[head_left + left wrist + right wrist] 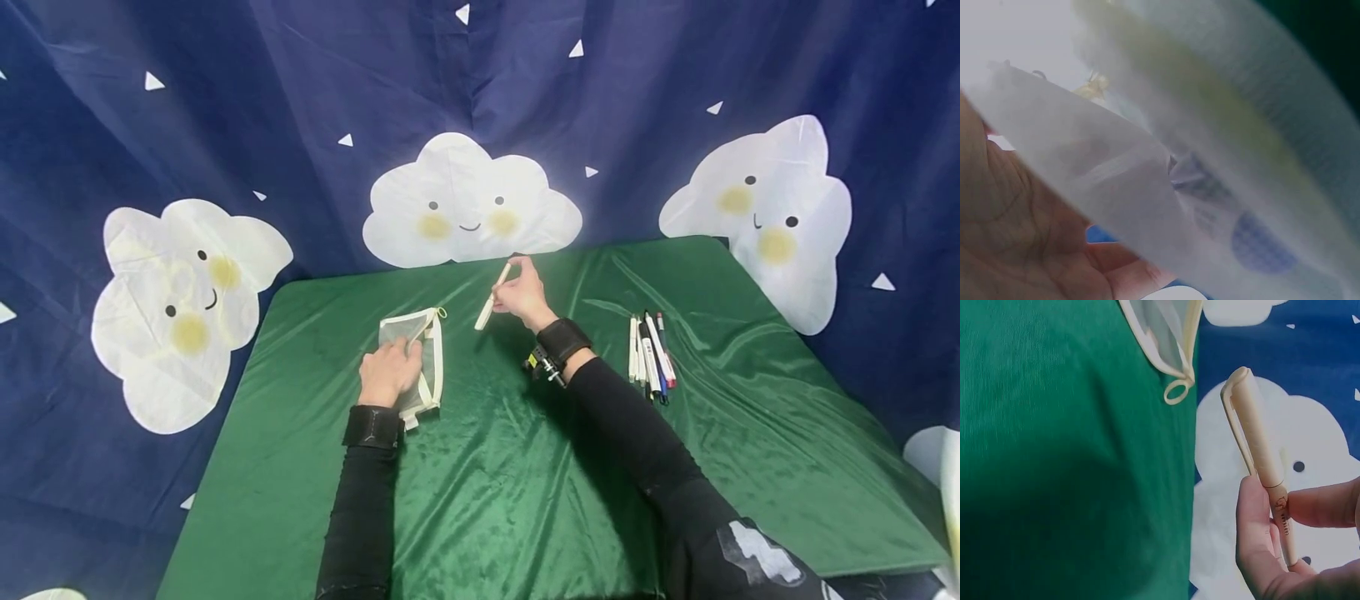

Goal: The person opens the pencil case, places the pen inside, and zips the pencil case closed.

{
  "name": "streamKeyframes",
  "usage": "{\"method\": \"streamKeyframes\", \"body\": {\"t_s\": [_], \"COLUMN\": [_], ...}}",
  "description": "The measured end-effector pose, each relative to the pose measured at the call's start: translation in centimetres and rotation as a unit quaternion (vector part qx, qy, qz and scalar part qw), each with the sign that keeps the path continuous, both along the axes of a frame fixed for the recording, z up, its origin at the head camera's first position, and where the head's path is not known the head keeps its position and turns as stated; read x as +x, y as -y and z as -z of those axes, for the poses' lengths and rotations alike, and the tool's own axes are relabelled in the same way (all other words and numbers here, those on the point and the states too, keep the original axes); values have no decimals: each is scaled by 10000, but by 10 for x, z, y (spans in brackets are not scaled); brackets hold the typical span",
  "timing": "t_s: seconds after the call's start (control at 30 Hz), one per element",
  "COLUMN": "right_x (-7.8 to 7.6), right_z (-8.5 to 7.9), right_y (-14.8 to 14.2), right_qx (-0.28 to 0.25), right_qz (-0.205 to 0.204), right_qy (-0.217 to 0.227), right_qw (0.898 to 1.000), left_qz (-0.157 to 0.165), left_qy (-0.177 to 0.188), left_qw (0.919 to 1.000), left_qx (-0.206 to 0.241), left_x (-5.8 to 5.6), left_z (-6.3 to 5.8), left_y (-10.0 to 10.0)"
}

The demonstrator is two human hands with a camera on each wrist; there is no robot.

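Note:
A translucent mesh zip pouch [432, 358] with cream edging and a ring pull lies left of the middle of the green cloth. My left hand [390, 372] grips it, the fingers around its near layer at the opening. In the left wrist view the sheer pouch wall [1104, 162] covers part of that hand [1029, 219]. To the right of the pouch, my right hand [522, 293] pinches a cream capped pen [492, 298] between thumb and fingers, held above the cloth. The right wrist view shows the pen's clip and cap [1254, 425] pointing away from the palm.
Several pens and markers [651, 354] lie side by side on the cloth to the right, beyond my right forearm. The green cloth [487, 500] covers the table, with wrinkles on its right side. A dark blue curtain [315, 75] with cloud faces hangs behind the far edge.

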State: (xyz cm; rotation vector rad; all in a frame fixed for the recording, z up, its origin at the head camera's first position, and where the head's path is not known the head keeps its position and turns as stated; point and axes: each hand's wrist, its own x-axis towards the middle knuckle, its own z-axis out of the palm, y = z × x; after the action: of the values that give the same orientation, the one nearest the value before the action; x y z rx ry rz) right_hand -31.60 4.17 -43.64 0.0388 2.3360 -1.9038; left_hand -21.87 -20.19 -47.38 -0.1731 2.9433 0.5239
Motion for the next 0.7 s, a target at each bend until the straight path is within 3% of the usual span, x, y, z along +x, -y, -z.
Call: {"method": "streamKeyframes", "body": {"t_s": [0.2, 0.7], "right_x": [5, 17], "right_z": [6, 23], "right_y": [14, 52], "right_qx": [-355, -502], "right_qz": [-40, -186], "right_qy": [251, 549], "right_qw": [9990, 9971], "left_qz": [2, -12], "left_qy": [-44, -36], "left_qw": [10000, 10000], "left_qx": [-21, 70], "left_x": [0, 1], "left_z": [1, 1], "left_y": [-2, -1]}}
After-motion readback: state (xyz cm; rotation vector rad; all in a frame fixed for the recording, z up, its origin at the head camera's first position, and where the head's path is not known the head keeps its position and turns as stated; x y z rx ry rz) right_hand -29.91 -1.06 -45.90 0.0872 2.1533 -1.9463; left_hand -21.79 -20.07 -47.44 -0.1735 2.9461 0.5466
